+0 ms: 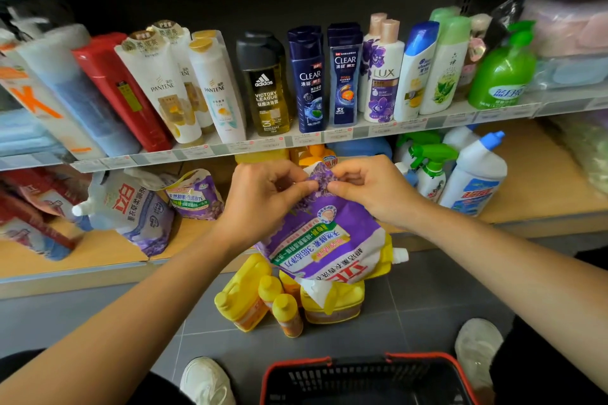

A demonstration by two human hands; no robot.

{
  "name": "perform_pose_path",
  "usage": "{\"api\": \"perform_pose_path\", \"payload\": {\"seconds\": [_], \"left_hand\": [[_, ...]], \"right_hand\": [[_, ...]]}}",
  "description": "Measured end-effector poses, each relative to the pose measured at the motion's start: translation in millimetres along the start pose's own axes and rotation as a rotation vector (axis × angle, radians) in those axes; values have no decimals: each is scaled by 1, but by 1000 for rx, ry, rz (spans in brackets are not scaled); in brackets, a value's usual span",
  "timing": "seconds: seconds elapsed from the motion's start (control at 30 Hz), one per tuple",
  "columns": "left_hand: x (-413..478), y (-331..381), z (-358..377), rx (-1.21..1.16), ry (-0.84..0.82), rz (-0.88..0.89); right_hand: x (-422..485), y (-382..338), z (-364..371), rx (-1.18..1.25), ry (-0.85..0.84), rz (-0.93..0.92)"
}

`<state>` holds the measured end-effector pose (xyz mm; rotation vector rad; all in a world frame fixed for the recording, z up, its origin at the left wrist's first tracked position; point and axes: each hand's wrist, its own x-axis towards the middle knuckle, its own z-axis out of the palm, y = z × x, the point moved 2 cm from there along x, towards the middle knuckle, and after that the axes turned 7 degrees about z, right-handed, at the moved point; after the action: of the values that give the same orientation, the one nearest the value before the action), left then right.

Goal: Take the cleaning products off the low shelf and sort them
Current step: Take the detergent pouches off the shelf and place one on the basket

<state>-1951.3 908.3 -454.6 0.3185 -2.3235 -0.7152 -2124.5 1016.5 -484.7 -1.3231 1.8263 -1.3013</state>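
Hands meet in the middle of the frame, seen from the head camera looking down at a shop shelf. The left hand (263, 194) and the right hand (368, 187) each pinch the crumpled top edge of a purple pouch (322, 233) between thumb and forefinger. Each grip is closed tight on that edge, with the other fingers curled in.

The purple pouch hangs from them upside down, its print inverted and its white spout (399, 255) pointing to the lower right. It is off the low shelf (533, 181), held in front of the shelf's edge and above a cluster of yellow bottles (250, 299) on the grey floor (98, 316). Its lower end overlaps them in the picture, and I cannot tell whether it touches them.

On the low shelf, left of the hands, a white pouch (131, 207) leans over with its cap toward the left. A lavender pouch (197, 196) slumps just beside it. Right of the hands stand a spray bottle (431, 168) with a green trigger and, beside it, a tall white bottle (477, 174) with a blue cap.

Across the upper shelf (362, 133) runs a row of shampoo and body wash, with a green pump bottle (503, 72) at the right end.

At the bottom edge sits a black basket (296, 363) with a red rim, between two white shoes (205, 381).
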Motion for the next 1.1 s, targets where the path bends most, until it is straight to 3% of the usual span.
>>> {"api": "perform_pose_path", "payload": {"seconds": [0.2,0.37,0.5,0.8,1.1], "left_hand": [[3,-6,-12,-94,0,104],[-11,-27,-6,-259,-242,-176],[-18,-30,6,-392,-297,-267],[-26,-21,13,-353,-522,-147],[-35,-10,17,-199,-475,-122]], "right_hand": [[-7,-4,-5,195,70,28],[-2,-10,-17,211,73,3],[5,-9,-27,226,119,7],[13,6,-37,303,153,97],[16,5,-39,296,153,110]]}}
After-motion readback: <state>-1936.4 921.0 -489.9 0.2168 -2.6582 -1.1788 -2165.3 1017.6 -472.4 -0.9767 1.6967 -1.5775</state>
